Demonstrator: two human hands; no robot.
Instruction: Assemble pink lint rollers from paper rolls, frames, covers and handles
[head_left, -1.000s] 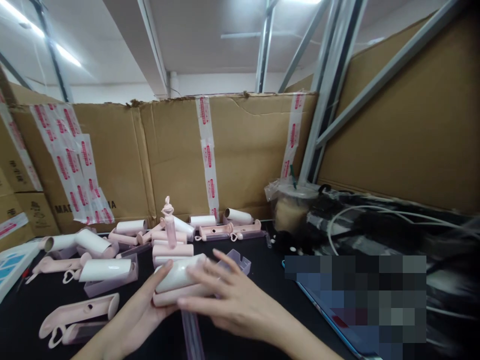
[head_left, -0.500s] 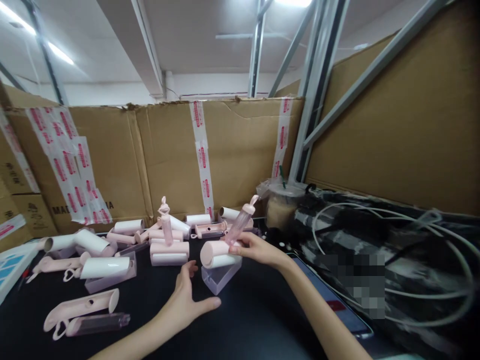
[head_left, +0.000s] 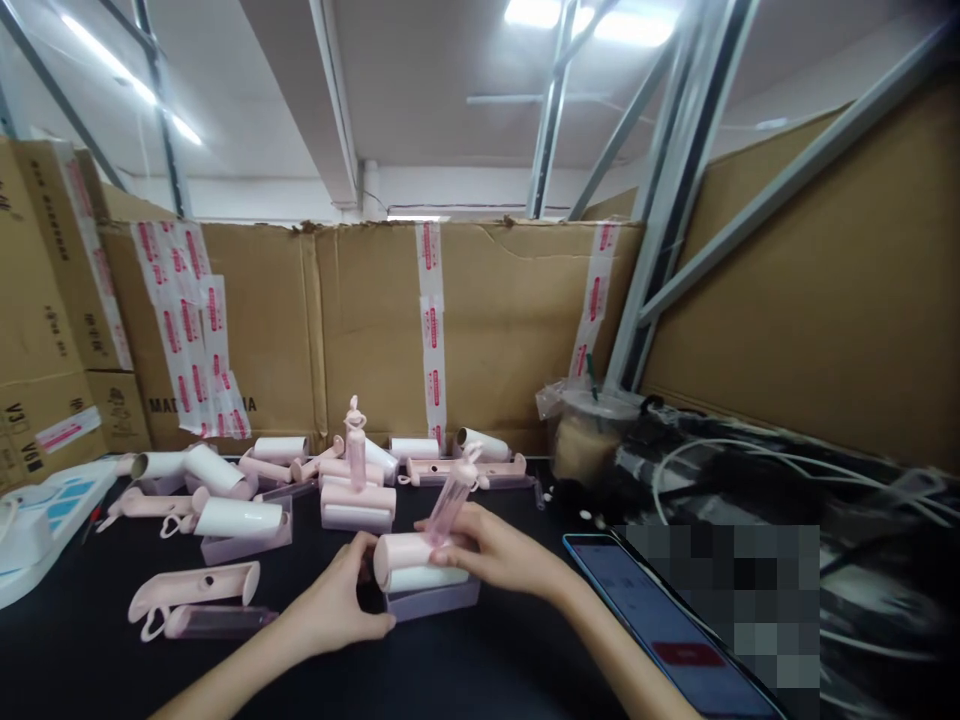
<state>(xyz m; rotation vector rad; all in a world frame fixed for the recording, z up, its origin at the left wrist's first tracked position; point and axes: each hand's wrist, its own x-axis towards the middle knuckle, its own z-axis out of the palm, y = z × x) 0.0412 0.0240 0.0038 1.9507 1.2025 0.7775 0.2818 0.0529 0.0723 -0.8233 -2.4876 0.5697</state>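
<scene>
A pale pink lint roller with a white sticky roll lies over a clear purple cover on the black table. Its see-through handle, topped by a pink loop, rises tilted to the right. My right hand grips the roller around the foot of the handle, thumb in front. At the left end, my left hand curves round the cover, its thumb at the front corner and its fingertips partly hidden behind. Another lint roller stands just behind with its handle upright.
Several white rolls, pink holders and a loose handle lie to the left and back. On the right are a phone, a drink cup and white cables. A cardboard wall closes the back.
The lint roller and cover have come down and nearer, and turned more level across the table. My left hand has moved in from open to the cover's left end. The view has shifted left.
</scene>
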